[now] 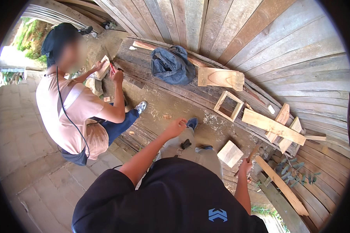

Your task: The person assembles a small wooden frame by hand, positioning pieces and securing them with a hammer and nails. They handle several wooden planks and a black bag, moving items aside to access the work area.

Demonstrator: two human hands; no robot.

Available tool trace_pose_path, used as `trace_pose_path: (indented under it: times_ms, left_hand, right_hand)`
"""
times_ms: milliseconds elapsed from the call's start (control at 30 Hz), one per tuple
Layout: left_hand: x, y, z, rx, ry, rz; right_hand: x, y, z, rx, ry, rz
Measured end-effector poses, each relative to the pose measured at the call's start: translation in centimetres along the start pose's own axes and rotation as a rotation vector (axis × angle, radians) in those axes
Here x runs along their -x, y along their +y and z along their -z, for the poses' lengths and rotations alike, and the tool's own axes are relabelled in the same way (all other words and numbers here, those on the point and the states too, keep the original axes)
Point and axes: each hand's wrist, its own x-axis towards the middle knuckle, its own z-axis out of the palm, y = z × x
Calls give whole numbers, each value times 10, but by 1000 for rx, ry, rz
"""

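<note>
My left hand (176, 127) is above my knee, its fingers loosely bent and apart with nothing visible in them. My right hand (245, 166) is closed around a narrow brown stick-like piece (253, 152), which slants up past the fist; its exact kind is too small to tell. Beside that hand, low in front of the bench, is a pale squared wooden block (230, 153). On the bench past it lie an open square wooden frame (228, 106) and a long pale board (274, 126) across other wood pieces.
At left a co-worker (74, 97) sits holding a light wood piece (101, 68) and a red-handled tool (112, 67). A dark plastic bag (172, 64) and a shaped wood block (220, 79) rest on the plank bench (134, 64). Another board (282, 186) leans at lower right. Shavings litter the ground.
</note>
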Motion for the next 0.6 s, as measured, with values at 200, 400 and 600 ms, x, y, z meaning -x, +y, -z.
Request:
trace_pose_path:
  times_ms: [200, 400, 600]
  left_hand:
    - [-22, 11, 45, -78, 4, 9]
    - [-39, 25, 33, -29, -34, 100]
    - [-48, 24, -22, 176, -75, 93]
  right_hand:
    - [40, -20, 16, 70, -80, -60]
    - [48, -73, 43, 258, -121, 99]
    - [-4, -93, 54, 222, -204, 130]
